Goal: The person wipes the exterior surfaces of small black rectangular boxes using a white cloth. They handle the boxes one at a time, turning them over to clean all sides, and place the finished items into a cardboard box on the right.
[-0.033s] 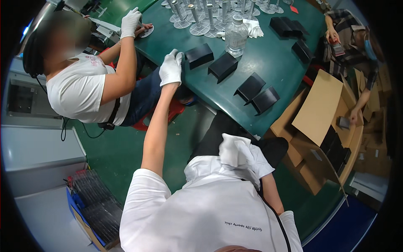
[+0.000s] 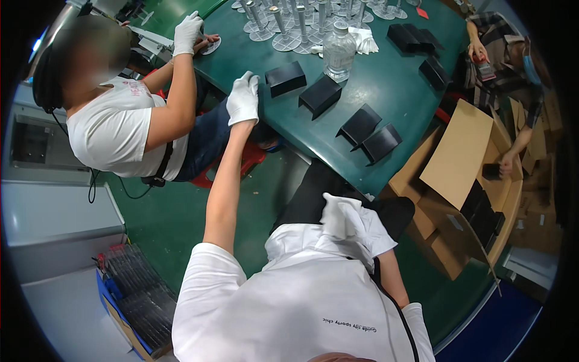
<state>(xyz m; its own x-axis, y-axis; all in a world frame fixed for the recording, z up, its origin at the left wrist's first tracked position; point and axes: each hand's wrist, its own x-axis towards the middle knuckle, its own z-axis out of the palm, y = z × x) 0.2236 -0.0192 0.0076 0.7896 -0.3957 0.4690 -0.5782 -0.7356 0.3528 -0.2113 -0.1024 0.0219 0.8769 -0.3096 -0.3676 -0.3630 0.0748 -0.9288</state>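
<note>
My left hand [image 2: 243,99], in a white glove, reaches to the left edge of the green table [image 2: 289,130]. Its fingers are stretched forward and hold nothing. Just to its right, with a narrow gap, lies a black angular box-like shell [image 2: 286,79]. A second black shell [image 2: 320,96] sits beside that one, and two more, including this shell [image 2: 381,144], lie nearer the table corner. Low over my lap, my gloved right hand [image 2: 365,228] grips a crumpled white cloth [image 2: 339,216]; its fingers are partly hidden by the cloth.
Behind the shells stand a clear plastic bottle [image 2: 339,53], white tissues [image 2: 364,41] and several round-based posts [image 2: 286,41]. A gloved co-worker [image 2: 114,123] sits at left. At right, another person's hand [image 2: 509,164] holds a black piece over an open carton [image 2: 456,161].
My left hand has shifted slightly left, away from the nearest shell. My right hand and the cloth have moved a little right. The co-worker's black piece at the carton has turned and lowered.
</note>
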